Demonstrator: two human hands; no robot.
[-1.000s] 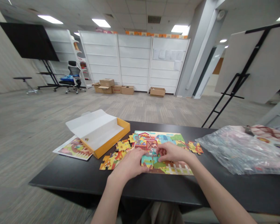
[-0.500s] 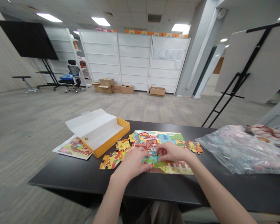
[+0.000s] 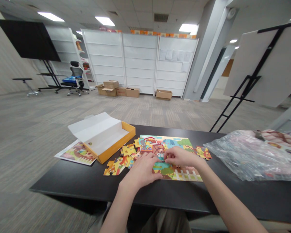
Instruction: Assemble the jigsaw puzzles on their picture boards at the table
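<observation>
A colourful farm puzzle (image 3: 184, 142) lies partly assembled on the black table. My left hand (image 3: 145, 167) rests on its lower left part, fingers apart and palm down. Over the middle of the puzzle is my right hand (image 3: 180, 156), its fingers curled and pinched at the puzzle surface; what they hold, if anything, is hidden. Several loose yellow and orange pieces (image 3: 113, 166) lie to the left, and a few more (image 3: 203, 152) touch the puzzle's right side.
An open yellow box (image 3: 118, 144) with a white inside stands at the left on the black table (image 3: 87, 181), partly over a picture sheet (image 3: 75, 153). A clear plastic bag (image 3: 252, 158) with things inside lies at the right.
My left hand has slid slightly to the right across the puzzle. My right hand has stayed nearly in place, its fingers still curled.
</observation>
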